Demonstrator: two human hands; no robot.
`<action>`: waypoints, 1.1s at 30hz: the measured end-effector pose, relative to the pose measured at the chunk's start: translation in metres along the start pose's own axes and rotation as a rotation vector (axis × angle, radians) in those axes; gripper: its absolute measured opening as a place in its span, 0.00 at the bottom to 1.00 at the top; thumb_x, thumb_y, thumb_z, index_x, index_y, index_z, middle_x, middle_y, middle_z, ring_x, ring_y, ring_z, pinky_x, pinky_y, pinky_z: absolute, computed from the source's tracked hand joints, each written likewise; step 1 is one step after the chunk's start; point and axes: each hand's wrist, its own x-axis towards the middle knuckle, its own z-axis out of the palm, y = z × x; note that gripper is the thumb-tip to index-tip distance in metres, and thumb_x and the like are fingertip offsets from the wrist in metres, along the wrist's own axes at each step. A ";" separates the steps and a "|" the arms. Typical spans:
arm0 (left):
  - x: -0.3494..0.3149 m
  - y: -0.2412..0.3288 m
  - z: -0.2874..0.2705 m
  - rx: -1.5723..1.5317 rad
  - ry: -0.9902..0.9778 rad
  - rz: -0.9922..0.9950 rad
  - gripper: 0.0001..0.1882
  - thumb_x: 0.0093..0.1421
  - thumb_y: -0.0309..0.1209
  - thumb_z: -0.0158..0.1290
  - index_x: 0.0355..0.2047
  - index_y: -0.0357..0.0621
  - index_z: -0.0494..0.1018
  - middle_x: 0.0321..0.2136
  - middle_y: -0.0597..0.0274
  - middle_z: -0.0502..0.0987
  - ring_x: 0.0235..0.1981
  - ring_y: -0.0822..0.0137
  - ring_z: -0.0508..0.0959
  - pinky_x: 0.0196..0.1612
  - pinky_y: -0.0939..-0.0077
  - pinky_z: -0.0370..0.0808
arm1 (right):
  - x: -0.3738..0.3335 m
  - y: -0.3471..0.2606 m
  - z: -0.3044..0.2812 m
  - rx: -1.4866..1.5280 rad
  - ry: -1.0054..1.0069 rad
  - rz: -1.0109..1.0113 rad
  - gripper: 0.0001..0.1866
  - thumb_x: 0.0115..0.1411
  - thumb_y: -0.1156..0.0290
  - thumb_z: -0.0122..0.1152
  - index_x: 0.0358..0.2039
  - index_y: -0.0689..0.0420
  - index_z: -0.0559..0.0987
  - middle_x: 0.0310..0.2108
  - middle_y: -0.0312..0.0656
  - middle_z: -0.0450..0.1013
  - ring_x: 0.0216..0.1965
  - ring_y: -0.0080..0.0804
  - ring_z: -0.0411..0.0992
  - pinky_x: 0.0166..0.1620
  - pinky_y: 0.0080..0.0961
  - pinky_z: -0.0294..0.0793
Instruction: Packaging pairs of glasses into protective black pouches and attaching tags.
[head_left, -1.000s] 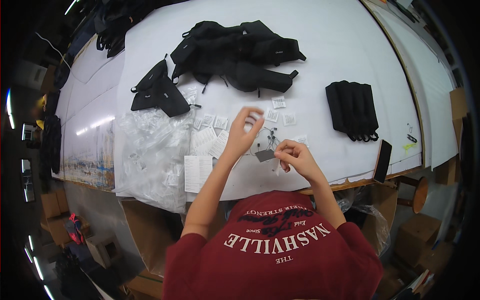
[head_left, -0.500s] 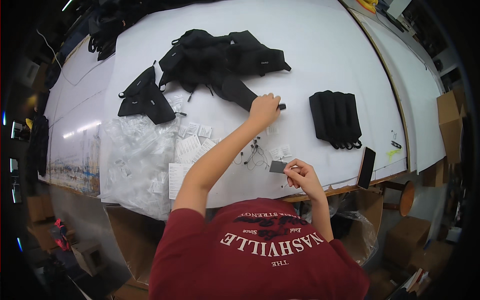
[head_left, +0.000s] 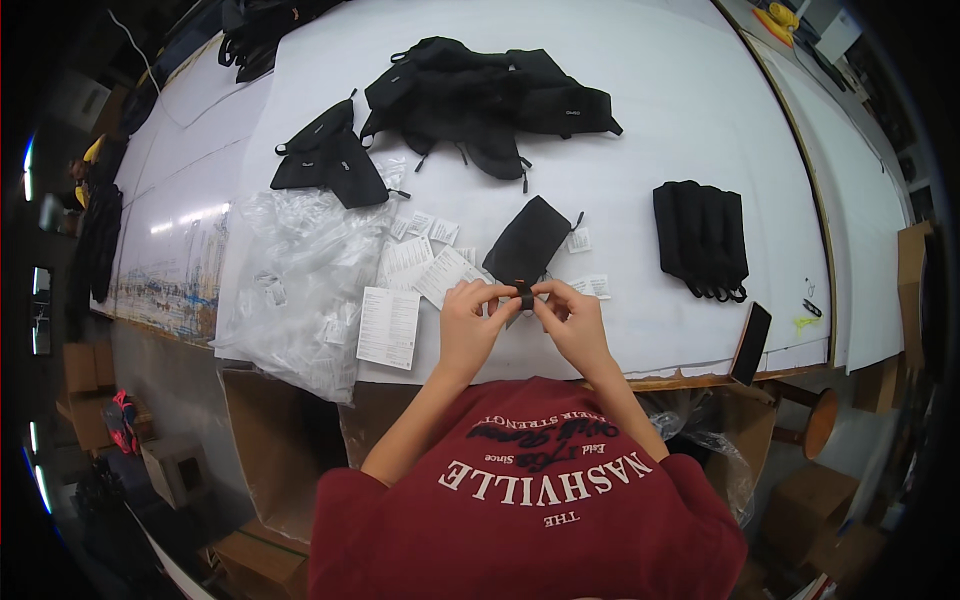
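A small black fabric pouch (head_left: 528, 240) lies flat on the white table in front of me, its loop end toward my body. My left hand (head_left: 470, 325) and my right hand (head_left: 575, 322) meet at that end, thumbs and forefingers pinching the pouch's short loop from both sides. A sliver of a greyish tag seems to show under the fingers, mostly hidden. Beyond the pouch is a heap of similar black pouches (head_left: 490, 95). More black pouches (head_left: 330, 165) lie to the left.
Clear plastic bags (head_left: 305, 280) pile up at the left, beside printed white paper slips (head_left: 388, 328). Small white labels (head_left: 590, 287) lie right of my pouch. Farther right are a row of black pouches (head_left: 702, 238) and a phone (head_left: 751, 343) at the table's edge.
My left hand has brought one pouch from the heap toward me. My right hand, earlier pinching a grey tag, has moved left to the pouch's loop. The whole view has shifted slightly.
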 end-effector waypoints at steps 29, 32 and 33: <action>-0.027 0.034 -0.022 -0.878 0.057 -0.212 0.02 0.60 0.23 0.53 0.33 0.38 0.72 0.23 0.68 0.72 0.24 0.82 0.67 0.27 0.88 0.61 | -0.014 -0.015 -0.035 0.551 -0.208 0.039 0.07 0.59 0.74 0.58 0.36 0.57 0.71 0.33 0.33 0.70 0.36 0.19 0.70 0.37 0.17 0.66; -0.027 0.041 -0.017 -0.734 -0.022 -0.203 0.05 0.59 0.25 0.54 0.35 0.38 0.73 0.20 0.76 0.67 0.21 0.86 0.61 0.23 0.90 0.55 | -0.015 -0.018 -0.033 0.563 -0.210 0.087 0.07 0.58 0.74 0.59 0.36 0.57 0.71 0.31 0.36 0.74 0.34 0.21 0.73 0.34 0.16 0.67; -0.026 0.040 -0.018 -0.730 -0.018 -0.206 0.05 0.59 0.25 0.54 0.35 0.38 0.73 0.20 0.76 0.67 0.21 0.86 0.61 0.23 0.90 0.55 | -0.015 -0.019 -0.033 0.554 -0.198 0.114 0.07 0.57 0.74 0.60 0.36 0.57 0.72 0.30 0.37 0.75 0.31 0.21 0.73 0.32 0.15 0.67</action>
